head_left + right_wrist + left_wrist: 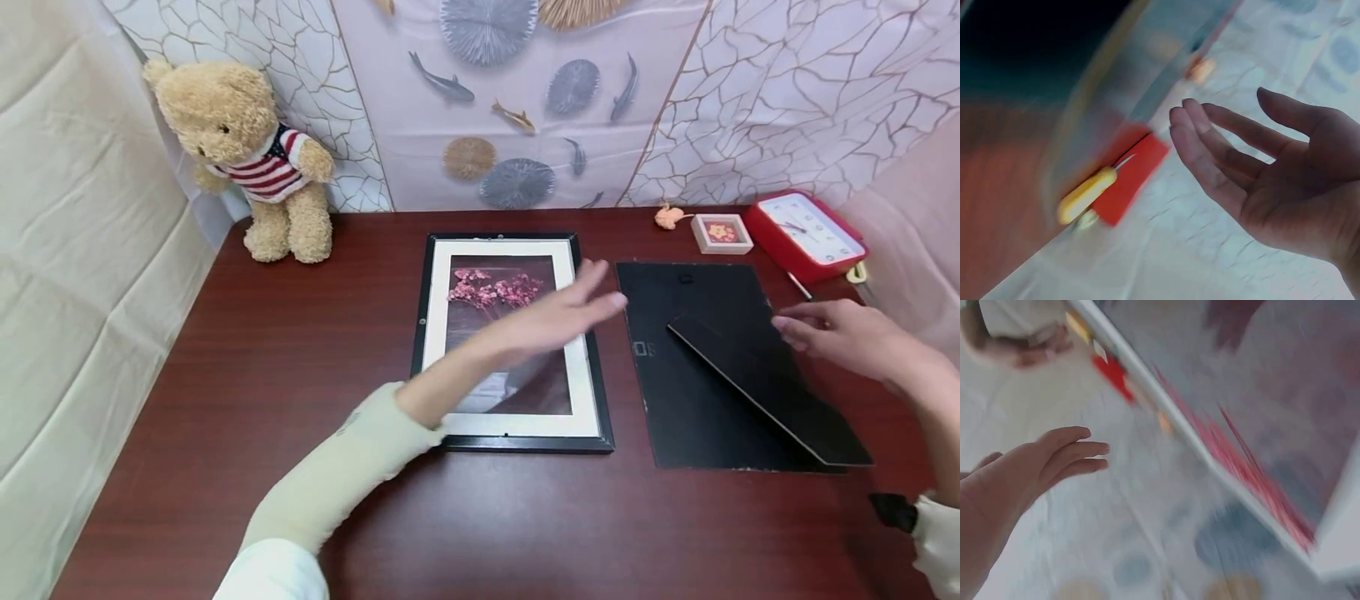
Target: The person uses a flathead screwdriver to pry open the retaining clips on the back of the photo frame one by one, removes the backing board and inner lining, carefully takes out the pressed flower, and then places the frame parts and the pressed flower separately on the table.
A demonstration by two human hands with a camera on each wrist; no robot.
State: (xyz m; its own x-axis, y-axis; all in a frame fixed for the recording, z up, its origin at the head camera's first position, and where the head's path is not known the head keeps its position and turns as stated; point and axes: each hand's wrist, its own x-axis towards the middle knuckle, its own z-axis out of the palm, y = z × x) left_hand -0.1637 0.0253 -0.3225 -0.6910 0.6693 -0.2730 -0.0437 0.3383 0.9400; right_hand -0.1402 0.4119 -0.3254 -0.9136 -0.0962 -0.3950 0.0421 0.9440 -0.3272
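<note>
A black picture frame (603,417) with a white mat lies on the table, showing pink flowers (495,289) against a dark picture. Above its right side hovers my left hand (558,319), fingers extended and holding nothing; the left wrist view also shows this hand (1054,456) free of any object. To the frame's right is a black backing board (652,392), with its stand flap (772,392) lying slantwise across it. My right hand (847,337) is just beyond the board's right edge. In the right wrist view its fingers (1207,159) are loosely bent around nothing.
A red clock (810,237), a small framed flower box (722,233) and a little orange figure (670,217) line the back right. Near the clock lies a yellow-handled tool (1088,195) with a thin metal shaft. A teddy bear (288,221) stands at the back left.
</note>
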